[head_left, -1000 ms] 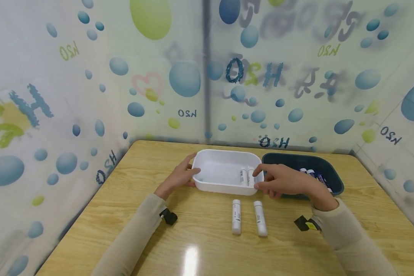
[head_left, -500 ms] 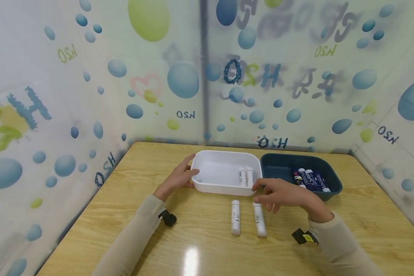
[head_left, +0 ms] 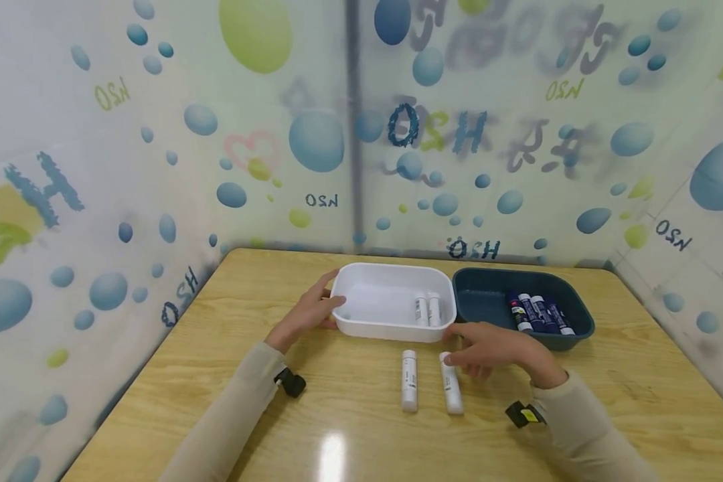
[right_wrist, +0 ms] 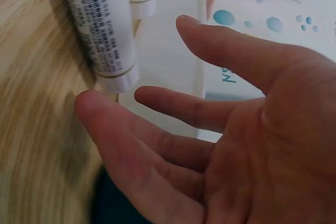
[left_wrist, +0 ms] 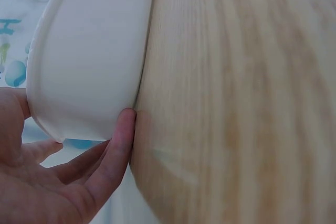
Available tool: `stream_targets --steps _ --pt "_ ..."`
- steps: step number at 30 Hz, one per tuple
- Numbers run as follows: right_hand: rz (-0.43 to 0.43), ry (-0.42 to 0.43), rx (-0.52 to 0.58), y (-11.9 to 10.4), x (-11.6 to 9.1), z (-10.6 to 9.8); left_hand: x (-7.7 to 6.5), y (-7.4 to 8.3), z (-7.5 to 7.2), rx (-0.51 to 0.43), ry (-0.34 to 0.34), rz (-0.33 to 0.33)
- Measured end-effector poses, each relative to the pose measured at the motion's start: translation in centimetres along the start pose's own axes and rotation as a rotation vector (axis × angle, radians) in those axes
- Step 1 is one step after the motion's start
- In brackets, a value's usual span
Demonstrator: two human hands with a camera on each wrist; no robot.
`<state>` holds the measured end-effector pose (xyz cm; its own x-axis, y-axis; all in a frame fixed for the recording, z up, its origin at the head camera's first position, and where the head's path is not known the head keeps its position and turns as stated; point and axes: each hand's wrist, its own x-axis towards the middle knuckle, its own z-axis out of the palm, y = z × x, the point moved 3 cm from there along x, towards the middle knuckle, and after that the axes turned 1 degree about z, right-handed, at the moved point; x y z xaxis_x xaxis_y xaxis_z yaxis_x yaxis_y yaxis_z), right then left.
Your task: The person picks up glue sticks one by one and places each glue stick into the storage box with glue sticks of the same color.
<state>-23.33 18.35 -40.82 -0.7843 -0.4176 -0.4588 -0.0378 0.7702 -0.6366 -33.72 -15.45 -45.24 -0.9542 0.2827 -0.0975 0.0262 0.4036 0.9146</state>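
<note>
A: So what's on that wooden table (head_left: 265, 435)?
B: White tray (head_left: 391, 331), dark teal tray (head_left: 485, 309) right beside it. The left hand (head_left: 304, 313) pinches the white tray's left end, thumb over the rim.
A: And the right hand (head_left: 491, 345)?
B: Fingers loosely spread, just by a slanted white tube (head_left: 452, 390) in front of the white tray.

Tubes (head_left: 450, 385), eight; trays (head_left: 391, 331), two; table (head_left: 247, 428), one.
White tray (head_left: 373, 301), one, by the table's far edge, holding two white tubes (head_left: 434, 311); dark teal tray (head_left: 482, 304), one, towards the far right corner, holding four dark tubes (head_left: 542, 312); loose white tubes (head_left: 409, 380), two, between the white tray and near edge.
</note>
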Motion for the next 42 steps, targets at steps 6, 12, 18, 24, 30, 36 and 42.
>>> stream_targets --steps 6,12,18,24,30,36,42 --pt "0.028 -0.005 -0.007 0.6 0.4 0.3 0.0 0.0 0.0 0.001 -0.007 0.011" --pt "0.040 -0.026 0.002 0.6 0.7 0.8 -0.2 0.2 0.1 0.004 -0.012 0.011" --pt "0.047 -0.036 -0.021 0.4 0.9 1.2 -0.2 0.3 0.1 -0.001 -0.006 0.001" --pt "0.035 -0.032 -0.027 0.3 1.1 1.5 0.0 0.0 0.1 0.005 0.000 -0.007" --pt "0.018 -0.033 -0.007 0.5 1.4 1.7 0.0 -0.1 0.1 0.005 -0.003 -0.006" --pt "-0.011 -0.045 -0.021 0.5 1.5 1.7 0.0 -0.2 0.0 0.001 -0.006 -0.007" --pt "0.025 -0.060 -0.026 0.6 1.2 1.5 0.0 0.0 0.1 -0.006 -0.005 -0.002"
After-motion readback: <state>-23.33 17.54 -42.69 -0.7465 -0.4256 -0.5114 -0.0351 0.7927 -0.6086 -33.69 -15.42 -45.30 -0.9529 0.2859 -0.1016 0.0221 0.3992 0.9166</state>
